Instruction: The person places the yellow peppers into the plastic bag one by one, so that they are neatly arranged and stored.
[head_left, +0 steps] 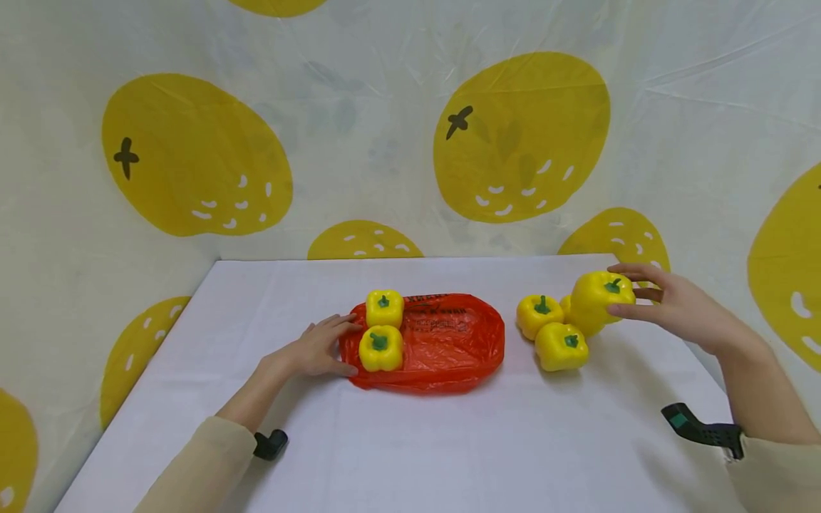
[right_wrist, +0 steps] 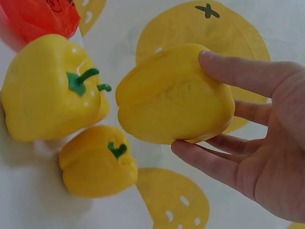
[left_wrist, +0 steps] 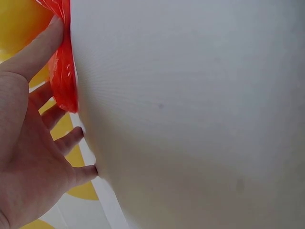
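A red plastic bag [head_left: 449,349] lies on the table with dark print on it. Two yellow bell peppers, a rear one [head_left: 384,299] and a front one [head_left: 378,356], sit on its left end. My left hand [head_left: 314,349] rests at that end, fingers spread and thumb against the bag's edge. On the right, my right hand [head_left: 686,310] holds a yellow bell pepper [right_wrist: 174,95] between thumb and fingers, up over the others. Below it stand more peppers: one on the left [head_left: 535,320], one in front [head_left: 559,349], and one mostly hidden behind the held pepper.
A white cloth covers the table [head_left: 417,449]. Behind it hangs a pale curtain [head_left: 365,142] printed with big yellow fruit. Dark wrist devices sit at the left cuff [head_left: 271,444] and the right cuff [head_left: 702,431].
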`<action>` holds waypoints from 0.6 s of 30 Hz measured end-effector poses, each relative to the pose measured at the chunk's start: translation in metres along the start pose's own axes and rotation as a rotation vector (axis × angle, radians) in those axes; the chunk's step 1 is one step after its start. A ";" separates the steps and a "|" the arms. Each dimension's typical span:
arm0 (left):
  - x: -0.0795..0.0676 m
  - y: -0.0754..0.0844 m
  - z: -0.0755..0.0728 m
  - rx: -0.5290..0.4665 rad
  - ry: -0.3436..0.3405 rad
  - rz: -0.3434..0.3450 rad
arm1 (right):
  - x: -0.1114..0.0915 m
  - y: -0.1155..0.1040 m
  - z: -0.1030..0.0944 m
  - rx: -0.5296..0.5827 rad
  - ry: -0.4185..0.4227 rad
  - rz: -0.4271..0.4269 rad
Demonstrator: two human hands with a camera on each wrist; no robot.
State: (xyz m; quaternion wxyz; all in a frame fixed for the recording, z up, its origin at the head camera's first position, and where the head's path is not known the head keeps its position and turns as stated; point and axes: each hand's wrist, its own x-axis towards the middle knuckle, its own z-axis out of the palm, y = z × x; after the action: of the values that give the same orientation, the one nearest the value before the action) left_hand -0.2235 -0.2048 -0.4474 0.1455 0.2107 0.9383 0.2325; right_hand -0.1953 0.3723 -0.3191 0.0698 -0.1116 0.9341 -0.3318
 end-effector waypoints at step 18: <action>0.002 -0.003 0.001 -0.004 0.002 0.022 | 0.048 -0.045 0.032 0.017 -0.039 -0.098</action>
State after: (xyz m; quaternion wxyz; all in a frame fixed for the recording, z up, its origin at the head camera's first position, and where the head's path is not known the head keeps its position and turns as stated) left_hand -0.2259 -0.2060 -0.4504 0.1425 0.2203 0.9357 0.2360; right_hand -0.2273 0.3063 -0.3180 0.0726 -0.1630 0.9232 -0.3405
